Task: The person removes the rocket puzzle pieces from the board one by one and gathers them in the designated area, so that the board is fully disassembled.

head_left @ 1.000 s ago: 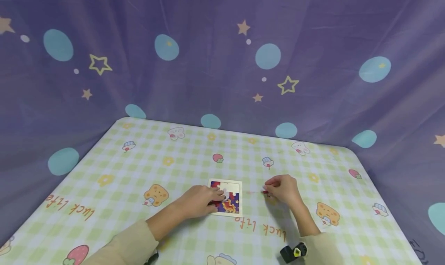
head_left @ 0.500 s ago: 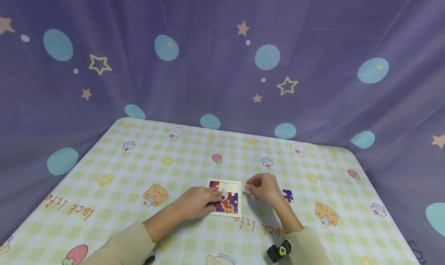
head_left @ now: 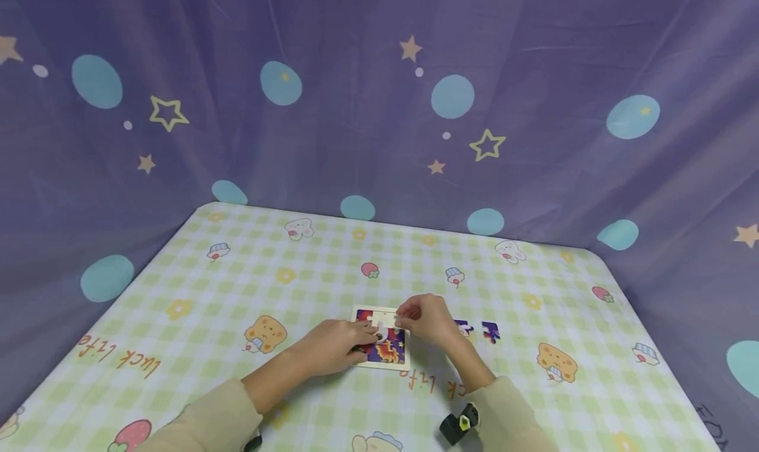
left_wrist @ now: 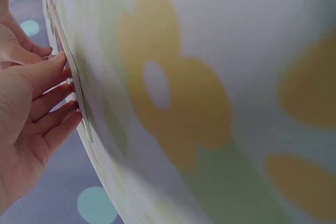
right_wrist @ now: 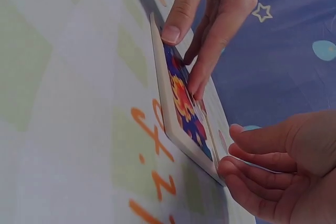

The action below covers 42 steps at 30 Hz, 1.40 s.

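Note:
A small square jigsaw puzzle in a pale frame (head_left: 385, 367) lies on the table. Its picture shows an orange figure on dark blue and red; pale bare backing shows at the far side. My left hand (head_left: 340, 346) rests on it from the left, fingers stretched over the pieces and thumb at the frame's near edge. At the far right corner is my right hand (head_left: 427, 319), with thumb and fingers bent together right at the frame's edge. I cannot tell whether a piece is between them. Two loose purple puzzle pieces (head_left: 491, 332) (head_left: 463, 328) lie to the right.
A green-and-white checked tablecloth (head_left: 284, 241) with printed cartoons covers the table. Behind it hangs a purple curtain (head_left: 356, 109) with stars and blue ovals. Each forearm has a beige sleeve, and a black wrist camera (head_left: 459, 424) shows by the right one.
My right hand has moved left from beside the loose puzzle pieces to the puzzle frame's far right corner, uncovering the pieces. My left hand has stayed on the puzzle.

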Motion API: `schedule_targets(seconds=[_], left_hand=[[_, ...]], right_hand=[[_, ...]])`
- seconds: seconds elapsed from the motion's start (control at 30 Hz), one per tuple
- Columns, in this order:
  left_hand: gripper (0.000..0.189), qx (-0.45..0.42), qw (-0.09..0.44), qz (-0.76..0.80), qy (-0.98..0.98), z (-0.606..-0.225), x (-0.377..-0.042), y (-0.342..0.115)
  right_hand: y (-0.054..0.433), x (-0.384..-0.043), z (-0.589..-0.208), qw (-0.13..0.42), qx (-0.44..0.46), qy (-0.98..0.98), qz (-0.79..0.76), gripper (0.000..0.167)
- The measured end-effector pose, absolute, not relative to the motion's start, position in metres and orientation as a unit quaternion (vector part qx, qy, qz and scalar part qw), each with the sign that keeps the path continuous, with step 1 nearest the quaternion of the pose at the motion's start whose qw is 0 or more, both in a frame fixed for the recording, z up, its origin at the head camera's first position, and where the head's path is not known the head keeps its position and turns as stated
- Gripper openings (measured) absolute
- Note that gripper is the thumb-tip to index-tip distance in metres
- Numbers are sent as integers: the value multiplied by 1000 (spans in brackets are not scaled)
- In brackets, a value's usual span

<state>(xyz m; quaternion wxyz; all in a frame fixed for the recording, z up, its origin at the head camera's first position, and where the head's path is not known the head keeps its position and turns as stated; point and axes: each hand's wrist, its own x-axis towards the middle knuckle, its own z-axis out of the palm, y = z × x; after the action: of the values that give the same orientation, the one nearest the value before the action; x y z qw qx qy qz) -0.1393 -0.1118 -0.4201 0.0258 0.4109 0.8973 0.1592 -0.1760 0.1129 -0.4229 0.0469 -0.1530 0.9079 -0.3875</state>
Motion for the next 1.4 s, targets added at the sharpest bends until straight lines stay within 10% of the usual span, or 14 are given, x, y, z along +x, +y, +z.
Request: schedule_targets(seconds=[1.4], left_hand=[[36, 413, 55, 183, 890, -415, -136, -130]], right_hand=[[65, -194, -423, 76, -279, 904, -315, 9]])
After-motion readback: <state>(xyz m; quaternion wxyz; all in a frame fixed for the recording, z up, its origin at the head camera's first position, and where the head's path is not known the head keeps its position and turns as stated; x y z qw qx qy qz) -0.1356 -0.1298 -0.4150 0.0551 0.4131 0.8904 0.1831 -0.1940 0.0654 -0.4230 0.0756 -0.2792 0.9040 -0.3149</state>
